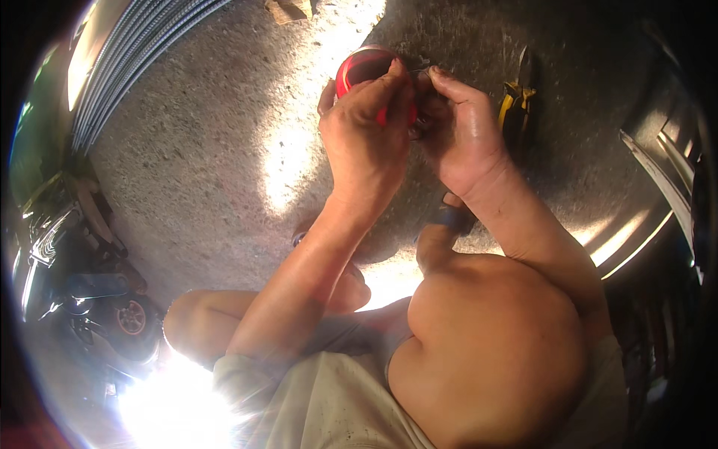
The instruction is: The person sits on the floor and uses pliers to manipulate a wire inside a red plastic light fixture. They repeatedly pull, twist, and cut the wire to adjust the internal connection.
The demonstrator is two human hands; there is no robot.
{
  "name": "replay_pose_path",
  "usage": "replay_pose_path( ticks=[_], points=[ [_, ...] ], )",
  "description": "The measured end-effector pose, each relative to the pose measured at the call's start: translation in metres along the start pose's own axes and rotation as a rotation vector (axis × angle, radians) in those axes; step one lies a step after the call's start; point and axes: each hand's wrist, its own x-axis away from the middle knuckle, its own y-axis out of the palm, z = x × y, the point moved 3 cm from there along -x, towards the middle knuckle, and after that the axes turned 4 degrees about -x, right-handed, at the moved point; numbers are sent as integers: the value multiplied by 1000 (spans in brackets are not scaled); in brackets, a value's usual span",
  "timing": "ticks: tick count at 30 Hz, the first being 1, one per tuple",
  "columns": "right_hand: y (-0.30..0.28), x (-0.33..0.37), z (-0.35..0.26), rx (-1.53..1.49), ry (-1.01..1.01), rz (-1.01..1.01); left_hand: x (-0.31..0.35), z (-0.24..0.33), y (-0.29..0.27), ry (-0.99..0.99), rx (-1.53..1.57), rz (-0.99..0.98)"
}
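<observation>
My left hand [364,142] is closed round a red ring-shaped roll [345,75], with its fingers over the near side. The roll's hollow middle looks dark, and a pale line runs along its rim. Close beside it, my right hand [467,131] has its thumb and fingers bent together at the roll's right side. A thin strand seems to show by its fingertips, too fine to make out. On the floor to the right lies a pair of pliers [513,105] with yellow and black handles, apart from both hands.
Long ribbed metal rods [138,60] curve along the upper left. A scrap of cardboard [289,10] lies at the top. Pale metal strips [662,176] are at the right edge. A small wheel [131,318] stands at the lower left. Rough concrete floor [202,142] bears bright sun patches.
</observation>
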Motion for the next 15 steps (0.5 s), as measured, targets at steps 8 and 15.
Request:
replay_pose_path(
  ticks=[8, 15],
  points=[
    [-11, 1, 1, -34, 41, -84, -2, 2, -1, 4, -76, -27],
    [7, 4, -11, 402, -255, -58, -2, 4, -3, 6, -93, -29]
  ],
)
